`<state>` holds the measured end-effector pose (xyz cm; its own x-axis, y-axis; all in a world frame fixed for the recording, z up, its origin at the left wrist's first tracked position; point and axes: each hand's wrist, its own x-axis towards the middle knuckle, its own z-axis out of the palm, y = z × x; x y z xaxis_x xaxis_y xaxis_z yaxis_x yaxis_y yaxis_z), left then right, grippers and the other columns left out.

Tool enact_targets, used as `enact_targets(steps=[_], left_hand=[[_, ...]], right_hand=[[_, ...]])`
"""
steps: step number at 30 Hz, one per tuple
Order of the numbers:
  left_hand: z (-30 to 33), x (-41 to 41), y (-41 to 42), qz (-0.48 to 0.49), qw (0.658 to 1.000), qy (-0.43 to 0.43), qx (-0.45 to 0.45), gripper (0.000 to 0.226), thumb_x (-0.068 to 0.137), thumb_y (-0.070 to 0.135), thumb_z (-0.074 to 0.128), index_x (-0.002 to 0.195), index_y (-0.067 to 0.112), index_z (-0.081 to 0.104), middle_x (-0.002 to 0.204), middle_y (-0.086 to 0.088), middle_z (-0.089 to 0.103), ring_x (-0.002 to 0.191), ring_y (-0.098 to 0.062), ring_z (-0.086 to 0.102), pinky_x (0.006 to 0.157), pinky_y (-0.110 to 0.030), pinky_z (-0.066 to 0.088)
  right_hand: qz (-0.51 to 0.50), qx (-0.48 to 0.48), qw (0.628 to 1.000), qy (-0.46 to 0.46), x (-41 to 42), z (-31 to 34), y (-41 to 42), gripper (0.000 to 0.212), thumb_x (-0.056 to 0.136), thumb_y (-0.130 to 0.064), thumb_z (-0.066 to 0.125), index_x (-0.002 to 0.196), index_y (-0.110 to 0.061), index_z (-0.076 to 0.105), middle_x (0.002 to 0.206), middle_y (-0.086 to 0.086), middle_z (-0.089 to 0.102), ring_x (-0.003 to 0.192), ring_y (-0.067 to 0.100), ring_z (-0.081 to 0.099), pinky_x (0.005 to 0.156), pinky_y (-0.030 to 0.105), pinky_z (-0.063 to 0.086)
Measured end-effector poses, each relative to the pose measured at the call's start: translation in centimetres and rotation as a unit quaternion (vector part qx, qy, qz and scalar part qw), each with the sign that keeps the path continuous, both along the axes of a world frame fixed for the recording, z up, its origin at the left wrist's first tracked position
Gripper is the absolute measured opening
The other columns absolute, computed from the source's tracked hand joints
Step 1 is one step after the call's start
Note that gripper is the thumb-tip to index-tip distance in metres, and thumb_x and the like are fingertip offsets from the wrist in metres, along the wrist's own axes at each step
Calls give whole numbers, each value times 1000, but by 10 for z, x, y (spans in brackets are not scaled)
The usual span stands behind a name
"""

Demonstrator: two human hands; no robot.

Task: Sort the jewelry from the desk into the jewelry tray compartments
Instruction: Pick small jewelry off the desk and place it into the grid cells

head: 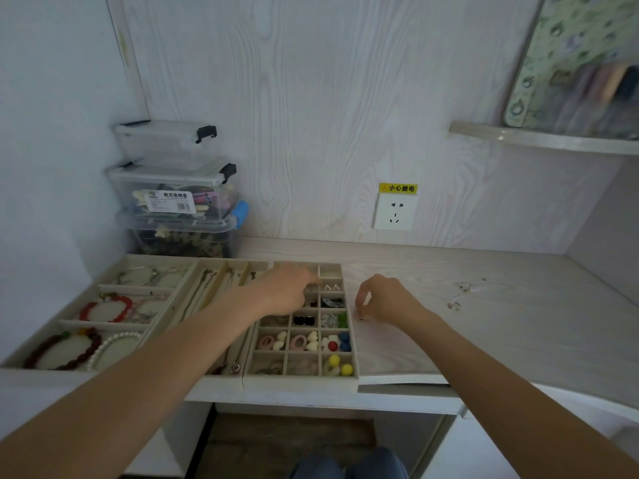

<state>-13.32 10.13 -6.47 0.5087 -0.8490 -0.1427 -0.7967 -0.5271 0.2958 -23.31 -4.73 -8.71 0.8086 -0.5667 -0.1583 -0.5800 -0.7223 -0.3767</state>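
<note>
A tiny dark stud [361, 318] is pinched in the right hand [387, 300] just right of the velvety gridded tray [354, 354]; whether the left hand [288, 288], over the tray's far cells, has a closed grip cannot be told.

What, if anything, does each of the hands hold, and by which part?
Right hand pinches a tiny dark item at its fingertips; which part cannot be told. Left hand: cannot tell.
</note>
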Motion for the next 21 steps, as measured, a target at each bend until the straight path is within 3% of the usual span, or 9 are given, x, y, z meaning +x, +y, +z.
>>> enact_targets(steps=[5, 8, 12, 15, 21], left_hand=[[-2, -3, 2, -10, 1000, -1, 1, 58, 89, -5, 43, 140, 21, 42, 147, -4, 38, 133, -18, 38, 109, -29, 31], [0, -5, 3, -16, 1000, -13, -3, 56, 89, -5, 43, 139, 21, 44, 147, -3, 39, 133, -18, 38, 108, -29, 31], [2, -7, 9, -19, 999, -23, -20, 58, 87, -8, 44, 137, 22, 46, 146, -3, 40, 132, -17, 39, 110, -30, 32], [8, -8, 19, -21, 998, -40, -43, 58, 87, -8, 45, 136, 24, 47, 145, 0, 41, 131, -15, 41, 109, -30, 33], [15, -8, 44, -4, 995, -49, -86, 59, 86, -8, 45, 135, 25, 48, 141, 3, 44, 127, -12, 43, 107, -30, 36]], right_hand=[[-9, -3, 1000, -12, 0, -3, 3, 16, 81, -1, 61, 95, -5, 67, 101, 14, 67, 89, 28, 66, 84, 38, 56], [-3, 17, 998, -69, -6, 1, 2, 11, 85, 1, 59, 79, -7, 64, 94, 17, 70, 82, 27, 69, 75, 33, 57], [30, 34, 990, -136, -15, 12, 9, 12, 86, -1, 61, 92, -7, 70, 95, 9, 70, 78, 11, 59, 58, 9, 43], [54, 43, 985, -158, -17, 17, 16, 15, 84, -4, 65, 96, -10, 71, 97, 6, 70, 86, 13, 61, 64, 12, 43], [80, 63, 974, -202, -13, 30, 33, 13, 81, -7, 70, 94, -8, 71, 92, 2, 69, 74, 5, 57, 56, 4, 38]])
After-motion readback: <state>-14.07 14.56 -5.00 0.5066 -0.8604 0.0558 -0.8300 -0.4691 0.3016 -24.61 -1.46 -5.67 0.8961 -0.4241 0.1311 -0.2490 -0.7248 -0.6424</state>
